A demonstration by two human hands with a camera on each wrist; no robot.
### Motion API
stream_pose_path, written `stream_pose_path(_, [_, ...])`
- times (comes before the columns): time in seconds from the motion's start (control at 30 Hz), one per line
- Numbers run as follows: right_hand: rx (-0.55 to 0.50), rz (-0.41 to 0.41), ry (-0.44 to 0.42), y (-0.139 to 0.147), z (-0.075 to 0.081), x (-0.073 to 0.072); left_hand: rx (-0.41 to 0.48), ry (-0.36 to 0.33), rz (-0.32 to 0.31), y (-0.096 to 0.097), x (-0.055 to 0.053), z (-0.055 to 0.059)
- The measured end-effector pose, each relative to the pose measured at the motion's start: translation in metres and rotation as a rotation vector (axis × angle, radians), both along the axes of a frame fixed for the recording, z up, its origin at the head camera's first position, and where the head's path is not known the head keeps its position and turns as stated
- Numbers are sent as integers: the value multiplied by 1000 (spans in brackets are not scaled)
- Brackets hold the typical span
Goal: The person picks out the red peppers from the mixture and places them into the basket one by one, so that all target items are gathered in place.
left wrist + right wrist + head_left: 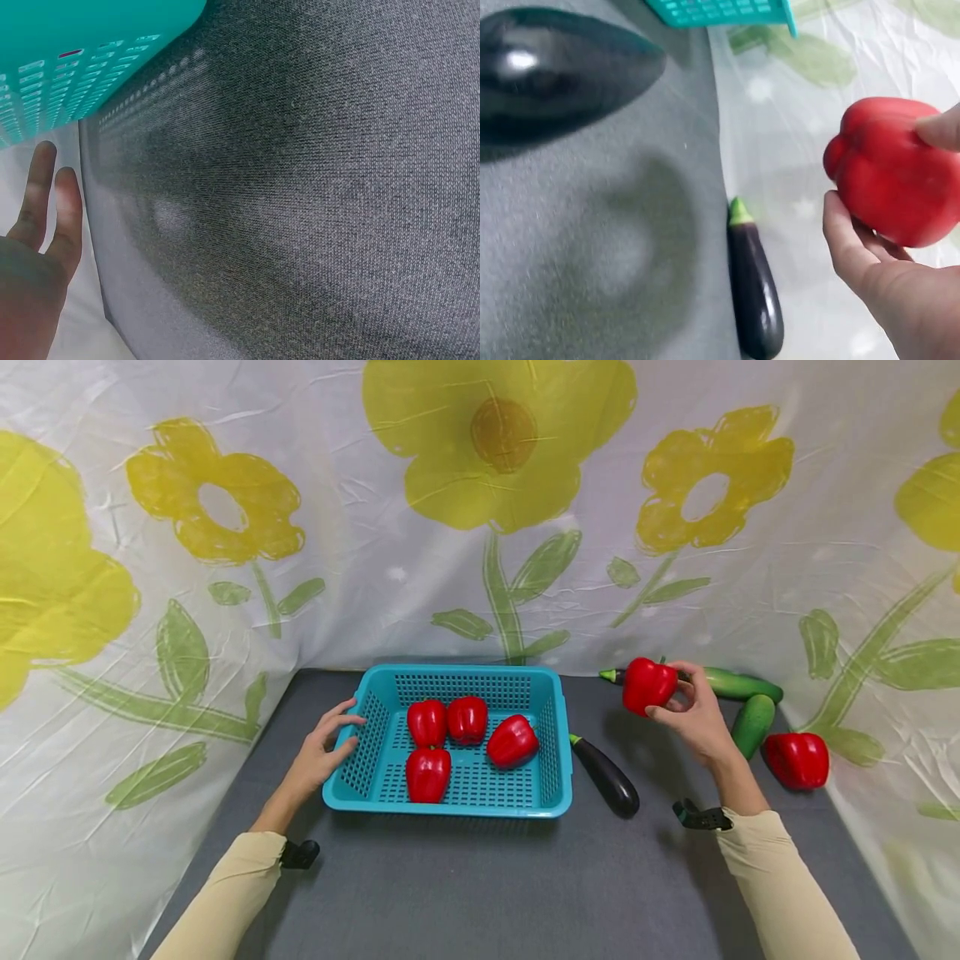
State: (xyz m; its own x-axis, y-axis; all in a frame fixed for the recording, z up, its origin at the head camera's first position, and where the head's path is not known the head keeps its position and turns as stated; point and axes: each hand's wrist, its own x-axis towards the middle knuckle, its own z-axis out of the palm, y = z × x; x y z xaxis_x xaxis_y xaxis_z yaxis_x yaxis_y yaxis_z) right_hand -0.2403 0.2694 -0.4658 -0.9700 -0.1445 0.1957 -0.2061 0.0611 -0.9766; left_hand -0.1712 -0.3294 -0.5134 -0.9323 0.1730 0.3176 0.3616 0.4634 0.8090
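Observation:
My right hand (696,714) holds a red bell pepper (649,686) above the table, thumb on one side and fingers on the other. The right wrist view shows the same pepper (900,172) raised over the cloth. At the left rim of a blue plastic basket (450,809) is my left hand (318,756), its fingers extended; whether they touch the rim I cannot tell. Inside the basket lie several red bell peppers, one of them (513,742) on its side at the right.
An eggplant (606,778) lies just right of the basket. A second eggplant (756,292) is at the back, partly hidden by the hand in the head view. Farther right are a long green vegetable (738,683), a cucumber (753,727) and another red bell pepper (797,761). Flowered cloth (360,610) hangs behind.

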Motion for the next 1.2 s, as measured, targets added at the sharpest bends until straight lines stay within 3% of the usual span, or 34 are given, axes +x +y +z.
stream_pose_path(0.27, [-86, 67, 66, -18, 1, 0, 8, 12, -7, -1, -2, -2])
stream_pose_path(0.5, [-68, 88, 99, -36, 2, 1, 12, 8, -6, -1, -2, -2])
stream_pose_path(0.87, [0, 181, 76, -69, 10, 2, 33, 24, -9, 1, -1, -1])
stream_pose_path(1.2, [-51, 217, 2, -97, 17, 2, 11, 11, -5, 0, -2, -2])
